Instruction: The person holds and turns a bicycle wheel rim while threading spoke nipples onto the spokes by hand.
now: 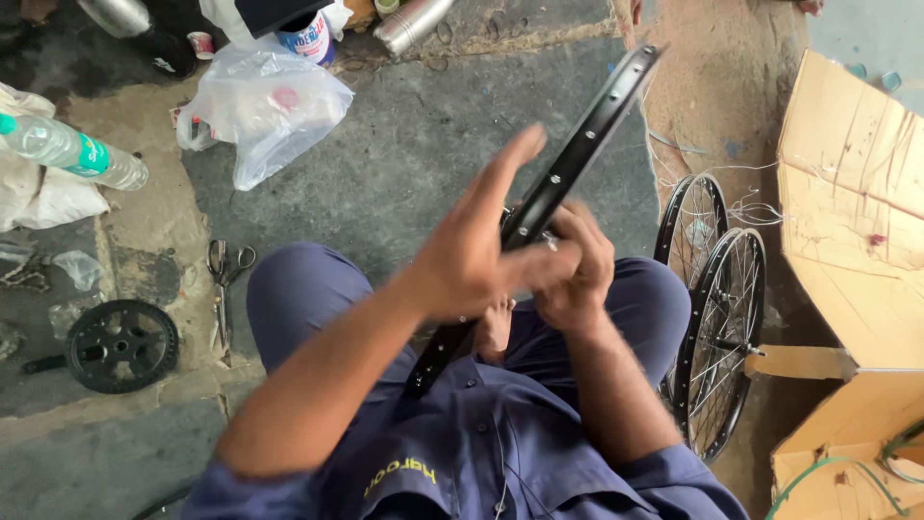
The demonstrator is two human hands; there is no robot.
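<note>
Both hands hold a black wheel rim (577, 154) edge-on above the lap, slanting away to the right. The left hand (481, 255) lies flat, fingers spread; the right hand (577, 270) pinches it.

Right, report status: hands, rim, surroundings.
Left hand flat against the black metal bicycle rim; right hand gripping it. Rim tilted over lap. Two spoked wheels and cardboard box at right.
</note>
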